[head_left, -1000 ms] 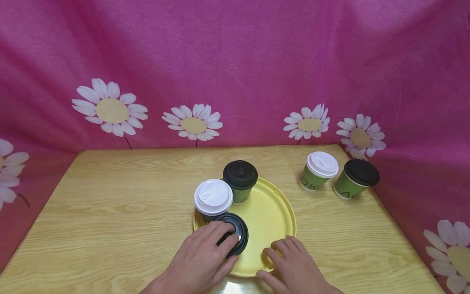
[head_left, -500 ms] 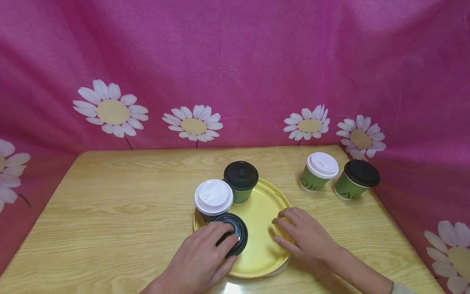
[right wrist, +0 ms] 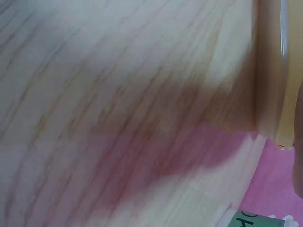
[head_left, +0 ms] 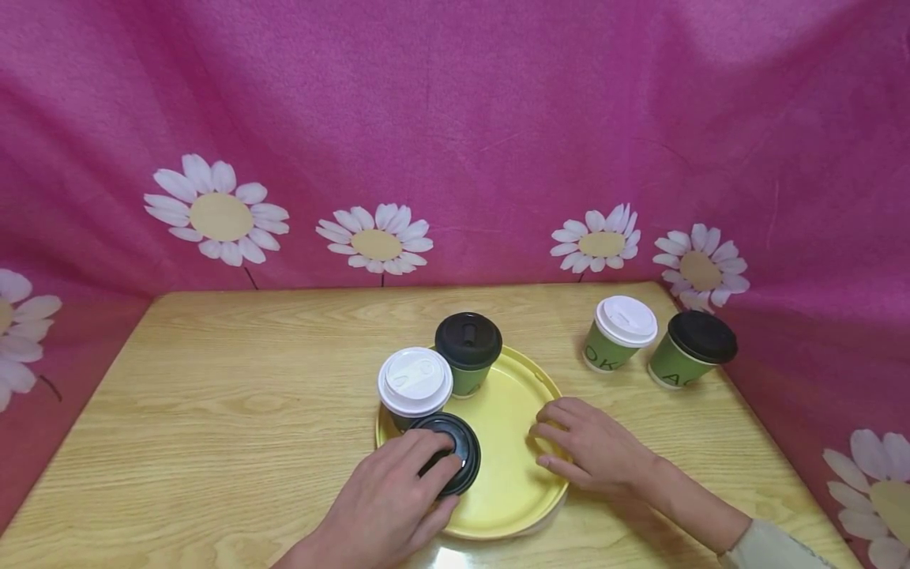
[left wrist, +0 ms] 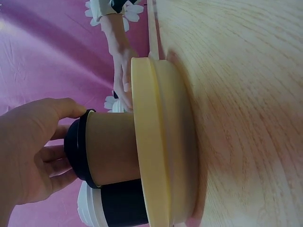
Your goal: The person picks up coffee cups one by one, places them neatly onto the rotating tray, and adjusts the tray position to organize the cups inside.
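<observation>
On a round yellow tray (head_left: 501,462) stand several lidded paper coffee cups. My left hand (head_left: 387,494) grips the black lid of the nearest one, a brown coffee cup (left wrist: 113,146), thumb on one side of the lid and fingers round the other. This cup is upright on the tray. Behind it is a dark cup with a white lid (head_left: 415,383), and farther back a green cup with a black lid (head_left: 468,340). At the tray's right rim rests my right hand (head_left: 593,446), its fingers loosely bent over the edge; only a sliver of it shows in the right wrist view.
Two more green cups stand apart at the back right of the wooden table (head_left: 249,411), one with a white lid (head_left: 618,332) and one with a black lid (head_left: 691,348). A pink flowered cloth (head_left: 469,134) hangs behind and along both sides.
My right hand has moved from the tray's front right edge up along to its right rim. The left hand stays on the black-lidded cup, and the cups keep their places.
</observation>
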A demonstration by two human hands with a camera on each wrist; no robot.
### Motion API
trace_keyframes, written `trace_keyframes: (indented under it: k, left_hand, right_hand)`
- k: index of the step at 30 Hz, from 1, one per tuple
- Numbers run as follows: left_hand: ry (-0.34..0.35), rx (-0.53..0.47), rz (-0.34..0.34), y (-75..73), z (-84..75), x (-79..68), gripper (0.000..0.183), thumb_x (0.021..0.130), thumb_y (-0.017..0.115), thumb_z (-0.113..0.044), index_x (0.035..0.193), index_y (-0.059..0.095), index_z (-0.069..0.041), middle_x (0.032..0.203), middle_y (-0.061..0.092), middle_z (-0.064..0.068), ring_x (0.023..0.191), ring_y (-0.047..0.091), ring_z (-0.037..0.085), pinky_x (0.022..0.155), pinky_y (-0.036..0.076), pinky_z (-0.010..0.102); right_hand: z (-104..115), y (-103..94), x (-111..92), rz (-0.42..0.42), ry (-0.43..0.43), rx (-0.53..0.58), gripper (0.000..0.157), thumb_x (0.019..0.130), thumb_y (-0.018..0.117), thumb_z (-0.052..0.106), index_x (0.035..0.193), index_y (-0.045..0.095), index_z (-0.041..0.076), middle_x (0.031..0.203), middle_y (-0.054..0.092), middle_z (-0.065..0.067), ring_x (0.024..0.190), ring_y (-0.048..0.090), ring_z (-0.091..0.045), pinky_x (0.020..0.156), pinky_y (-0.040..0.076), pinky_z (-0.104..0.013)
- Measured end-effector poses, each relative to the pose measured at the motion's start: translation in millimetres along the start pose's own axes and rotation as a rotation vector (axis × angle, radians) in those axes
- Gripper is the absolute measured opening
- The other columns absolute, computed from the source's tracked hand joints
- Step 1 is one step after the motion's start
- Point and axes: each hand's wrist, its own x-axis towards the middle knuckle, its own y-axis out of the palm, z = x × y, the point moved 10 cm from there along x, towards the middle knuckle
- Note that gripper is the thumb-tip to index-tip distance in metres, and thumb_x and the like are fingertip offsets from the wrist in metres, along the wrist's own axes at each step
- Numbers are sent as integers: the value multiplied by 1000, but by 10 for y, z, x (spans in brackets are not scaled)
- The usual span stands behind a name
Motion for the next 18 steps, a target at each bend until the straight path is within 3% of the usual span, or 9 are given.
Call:
trace_keyframes:
  k: [18]
  left_hand:
    - [-15,-17,4,7,53,-10,31,73,67,-23,99,63,-7,107,54,5,100,50,19,85,45,31]
  right_hand:
    - [43,70,-60,34,39,8,28,86,55,36,103,62,15,102,54,1,100,48,-18,98,29,-35]
